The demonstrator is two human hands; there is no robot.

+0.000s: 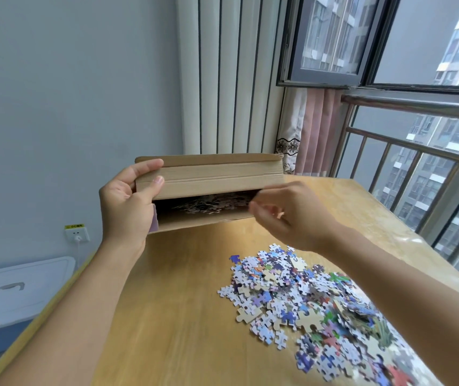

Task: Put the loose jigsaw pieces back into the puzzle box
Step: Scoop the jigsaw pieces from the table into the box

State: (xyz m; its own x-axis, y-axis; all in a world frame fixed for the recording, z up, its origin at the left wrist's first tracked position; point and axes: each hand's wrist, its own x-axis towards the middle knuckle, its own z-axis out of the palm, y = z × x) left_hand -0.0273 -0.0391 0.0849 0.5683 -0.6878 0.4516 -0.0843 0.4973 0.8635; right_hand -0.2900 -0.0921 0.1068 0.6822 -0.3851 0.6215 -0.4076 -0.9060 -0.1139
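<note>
A brown cardboard puzzle box lies on its side at the far end of the table, its mouth facing me. Several jigsaw pieces lie inside it. My left hand grips the box's left end, with the thumb and fingers on the raised flap. My right hand is at the right side of the mouth, fingers bunched and blurred. I cannot see whether it holds pieces. A heap of loose jigsaw pieces is spread on the table under my right forearm.
The wooden table runs up to a window with a metal railing on the right. A white and blue storage bin stands on the floor at the left, below a wall socket.
</note>
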